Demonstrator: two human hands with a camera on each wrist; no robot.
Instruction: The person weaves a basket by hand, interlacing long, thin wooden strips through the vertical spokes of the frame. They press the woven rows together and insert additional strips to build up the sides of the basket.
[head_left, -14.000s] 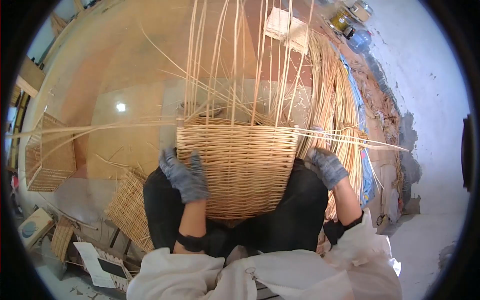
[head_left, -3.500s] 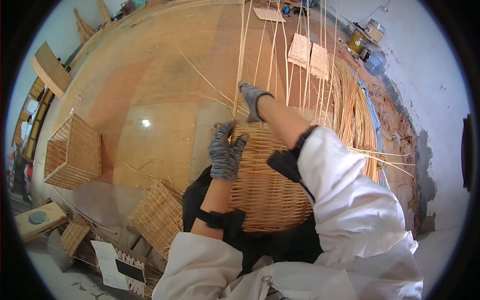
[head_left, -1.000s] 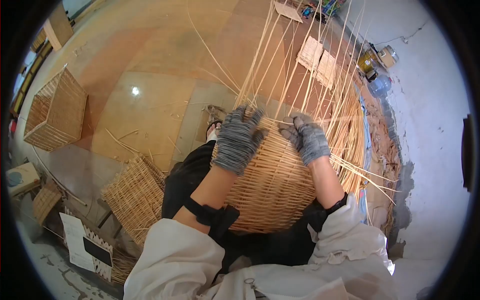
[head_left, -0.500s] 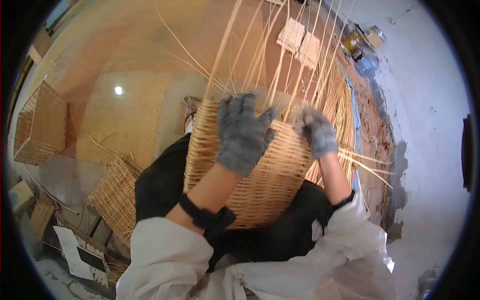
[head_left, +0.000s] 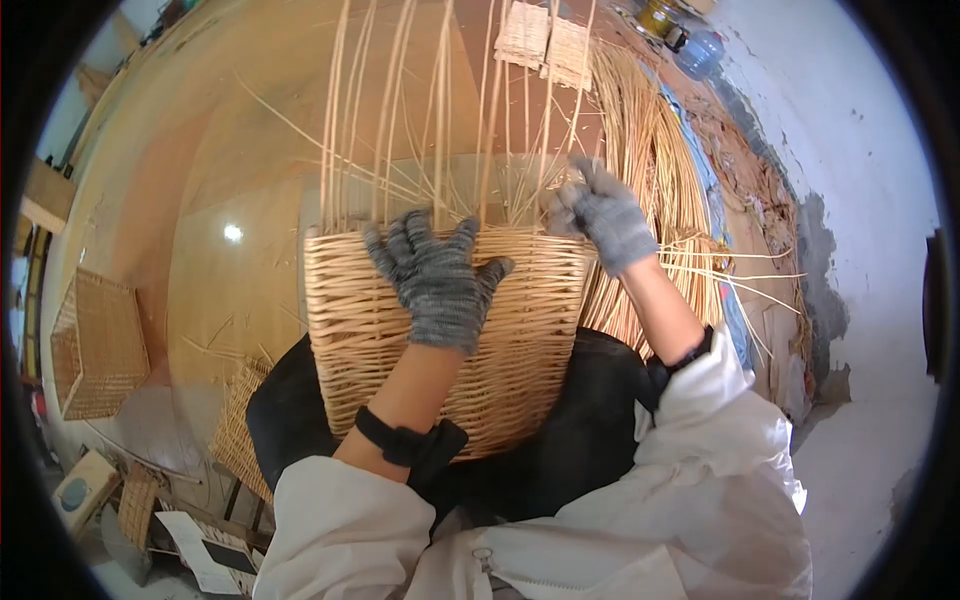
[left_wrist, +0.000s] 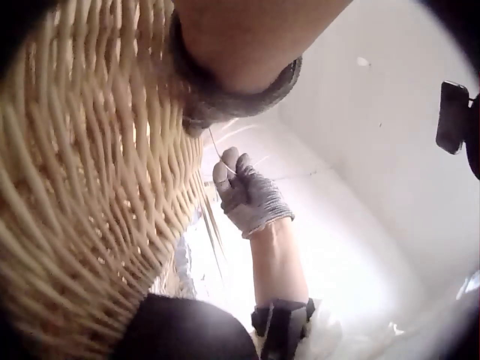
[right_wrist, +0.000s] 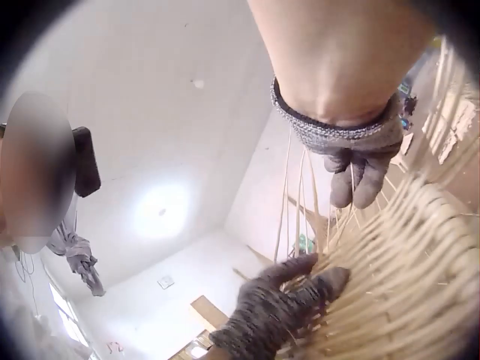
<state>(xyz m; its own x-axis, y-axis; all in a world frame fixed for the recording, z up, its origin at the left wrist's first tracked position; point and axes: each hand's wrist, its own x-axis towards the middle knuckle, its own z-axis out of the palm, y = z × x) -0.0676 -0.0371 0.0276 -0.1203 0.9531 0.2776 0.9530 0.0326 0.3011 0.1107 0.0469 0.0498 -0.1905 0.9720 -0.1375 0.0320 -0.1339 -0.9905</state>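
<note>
A woven wicker basket (head_left: 520,340) leans on the person's lap, its top rim facing away and tall upright rods (head_left: 386,120) rising from it. My left hand (head_left: 435,280), in a grey knitted glove, rests spread on the upper side of the basket, fingertips at the rim among the uprights. Just past the rim's right corner, my gloved right hand (head_left: 605,218) pinches a thin wicker strand (left_wrist: 215,146), seen in the left wrist view running toward the basket's edge. In the right wrist view the right fingertips (right_wrist: 366,193) stand close over the weave.
A long bundle of loose rods (head_left: 640,130) lies on the floor at the right, beside the wall. Loose rod ends (head_left: 740,268) stick out rightward near the basket. A finished-looking wicker box (head_left: 100,345) stands at left, and flat woven panels (head_left: 520,35) lie ahead.
The right hand has crossed back from the left corner and risen over the right end of the rim. The left hand stays on the basket, which has shifted left and squared up in view.
</note>
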